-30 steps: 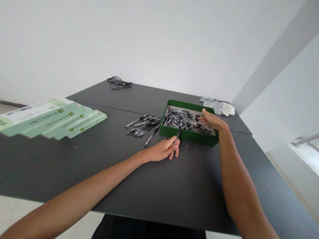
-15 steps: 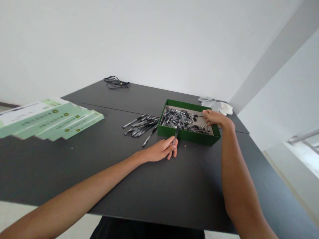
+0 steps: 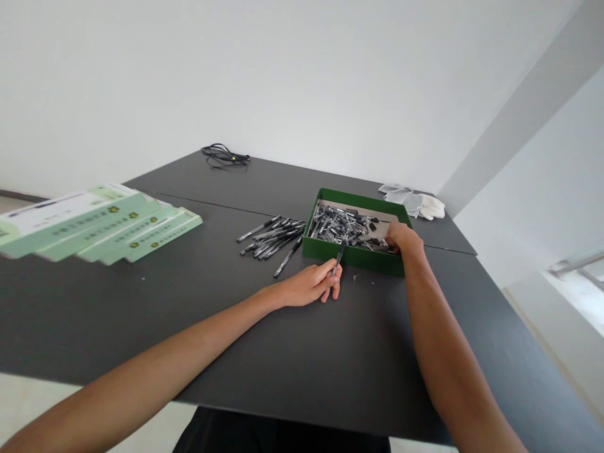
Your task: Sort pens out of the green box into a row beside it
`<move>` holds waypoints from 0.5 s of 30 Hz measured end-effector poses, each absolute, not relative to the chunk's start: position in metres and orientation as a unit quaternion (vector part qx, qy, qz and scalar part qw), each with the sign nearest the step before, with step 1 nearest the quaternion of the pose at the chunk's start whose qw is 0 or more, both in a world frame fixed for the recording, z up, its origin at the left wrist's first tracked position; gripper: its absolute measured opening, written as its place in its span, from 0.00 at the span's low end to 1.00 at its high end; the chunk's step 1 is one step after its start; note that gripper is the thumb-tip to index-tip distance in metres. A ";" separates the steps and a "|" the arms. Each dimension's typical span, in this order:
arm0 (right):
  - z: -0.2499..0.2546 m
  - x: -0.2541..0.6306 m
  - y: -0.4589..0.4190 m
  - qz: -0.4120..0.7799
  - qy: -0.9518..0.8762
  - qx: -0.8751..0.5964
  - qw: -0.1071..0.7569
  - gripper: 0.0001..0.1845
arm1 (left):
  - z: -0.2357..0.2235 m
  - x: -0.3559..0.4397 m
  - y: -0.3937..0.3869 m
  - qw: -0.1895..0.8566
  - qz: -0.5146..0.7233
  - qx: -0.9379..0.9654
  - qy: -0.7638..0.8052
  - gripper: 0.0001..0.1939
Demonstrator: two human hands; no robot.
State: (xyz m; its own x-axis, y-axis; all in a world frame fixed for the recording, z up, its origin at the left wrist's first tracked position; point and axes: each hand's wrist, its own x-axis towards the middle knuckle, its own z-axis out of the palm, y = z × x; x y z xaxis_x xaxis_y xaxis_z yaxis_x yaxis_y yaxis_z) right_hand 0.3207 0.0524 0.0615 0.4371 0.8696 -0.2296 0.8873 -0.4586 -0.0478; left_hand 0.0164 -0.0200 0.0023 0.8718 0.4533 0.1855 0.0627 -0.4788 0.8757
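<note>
My left hand (image 3: 317,283) is closed around a pen (image 3: 340,251), its upper end pointing at the near side of a green box (image 3: 356,257). Many small black and clear pen parts (image 3: 337,223) fill the box, thickest on its left side. My right hand (image 3: 404,237) reaches into the box's right end, touching the parts there. Its fingers are bent down and mostly hidden, so what they hold, if anything, does not show. Left of the box lies a loose pile of pens (image 3: 274,236), with a single pen (image 3: 287,258) at its near edge.
Green and white printed sheets or boxes (image 3: 104,223) lie fanned out at the left. A coiled black cable (image 3: 226,156) is at the far edge of the dark table (image 3: 283,352). White gloves (image 3: 418,202) rest behind the box on the right.
My right hand has moved from the box's far right side down and nearer, its fingers now lower among the parts. My left hand still holds the pen in the same place.
</note>
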 end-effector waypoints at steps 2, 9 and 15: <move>0.062 0.320 0.052 -0.109 0.514 0.850 0.040 0.19 | 0.003 0.016 -0.020 0.485 0.201 0.837 0.152 0.17; 0.058 0.316 0.050 -0.094 0.519 0.849 0.026 0.22 | 0.002 0.017 -0.020 0.480 0.201 0.841 0.149 0.17; 0.053 0.319 0.051 -0.084 0.516 0.853 0.004 0.24 | 0.001 0.016 -0.019 0.480 0.200 0.841 0.147 0.17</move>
